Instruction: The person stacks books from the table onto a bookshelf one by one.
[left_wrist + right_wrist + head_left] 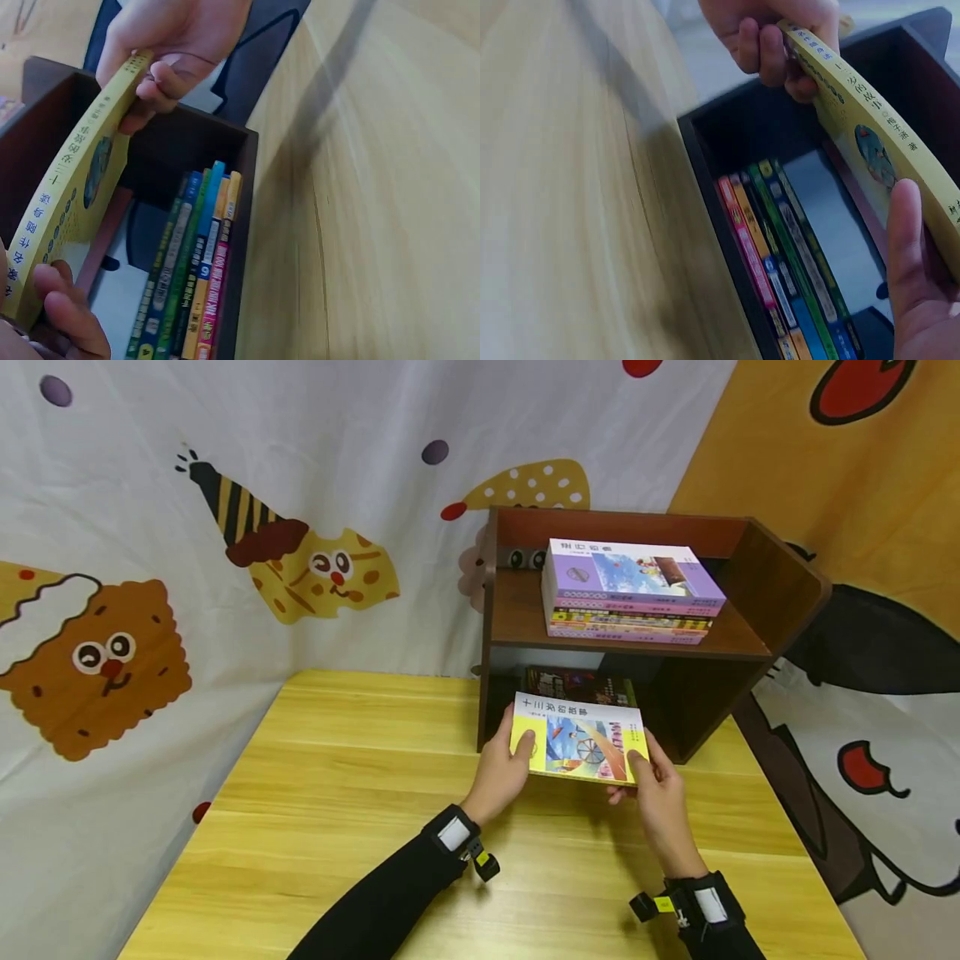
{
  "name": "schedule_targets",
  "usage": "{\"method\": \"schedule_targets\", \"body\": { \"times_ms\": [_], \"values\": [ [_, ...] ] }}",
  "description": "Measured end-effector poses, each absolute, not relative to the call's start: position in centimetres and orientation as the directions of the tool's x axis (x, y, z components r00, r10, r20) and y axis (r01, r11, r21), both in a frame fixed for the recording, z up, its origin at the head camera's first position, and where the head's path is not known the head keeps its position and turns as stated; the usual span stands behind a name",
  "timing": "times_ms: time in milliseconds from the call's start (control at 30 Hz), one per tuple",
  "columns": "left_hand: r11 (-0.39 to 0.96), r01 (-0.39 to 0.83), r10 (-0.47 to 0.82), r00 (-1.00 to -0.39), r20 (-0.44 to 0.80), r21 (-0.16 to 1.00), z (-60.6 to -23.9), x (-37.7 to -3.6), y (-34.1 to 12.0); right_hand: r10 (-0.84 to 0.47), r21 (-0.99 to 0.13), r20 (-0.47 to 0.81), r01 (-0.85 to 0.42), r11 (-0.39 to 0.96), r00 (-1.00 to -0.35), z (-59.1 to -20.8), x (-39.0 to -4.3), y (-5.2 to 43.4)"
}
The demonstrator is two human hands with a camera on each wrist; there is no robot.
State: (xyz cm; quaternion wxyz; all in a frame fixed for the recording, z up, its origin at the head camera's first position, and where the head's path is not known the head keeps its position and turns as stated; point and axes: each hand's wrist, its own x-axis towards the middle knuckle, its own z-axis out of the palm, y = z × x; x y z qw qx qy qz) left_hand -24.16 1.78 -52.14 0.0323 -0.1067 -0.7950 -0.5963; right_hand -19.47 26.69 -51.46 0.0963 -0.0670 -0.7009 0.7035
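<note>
A yellow paperback book (579, 739) with a colourful cover picture is held flat between both hands, just in front of the lower compartment of a brown wooden shelf (780, 585). My left hand (510, 764) grips its left edge, thumb on the cover. My right hand (654, 785) grips the right edge the same way. In the left wrist view the book's spine (71, 202) runs from my left fingers (64, 307) up to the right hand (172, 45). The right wrist view shows the book (870, 120) above a stack of books (787, 262) lying in the lower compartment.
The shelf's upper level holds a stack of books (630, 578) with a purple one on top. The shelf stands at the back right of a light wooden table (337, 793). Cartoon-printed cloth (225, 552) hangs behind and to both sides.
</note>
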Motion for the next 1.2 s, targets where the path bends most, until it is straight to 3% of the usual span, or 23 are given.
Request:
{"method": "schedule_targets", "body": {
  "times_ms": [300,533,767,867,1067,1200],
  "values": [
    [0.326,0.17,0.104,-0.984,0.143,0.93,-53.3,-26.7,3.6,0.259,-0.985,-0.058,0.097,0.14,-0.964,-51.9,-22.1,28.8],
    [0.261,0.034,0.127,-0.992,0.001,0.965,-54.0,-28.0,3.4,0.21,-0.95,-0.125,0.178,0.258,-0.97,-52.9,-23.9,29.8],
    [0.192,0.015,0.353,-0.934,-0.055,0.981,-54.2,-27.9,2.2,0.218,-0.962,-0.114,0.163,0.221,-0.969,-53.7,-23.3,30.9],
    [0.165,0.039,0.448,-0.893,-0.039,0.986,-54.1,-27.6,1.5,0.164,-0.955,-0.107,0.147,0.258,-0.981,-53.8,-22.5,31.4],
    [0.352,0.129,0.445,-0.895,-0.044,0.927,-53.9,-27.0,0.6,0.016,-0.902,-0.079,0.079,0.424,-0.997,-54.2,-21.6,32.2],
    [0.431,0.17,0.413,-0.911,-0.026,0.886,-54.2,-26.9,0.3,0.028,-0.866,-0.062,0.068,0.496,-0.998,-54.7,-21.9,32.6]
  ]
}}
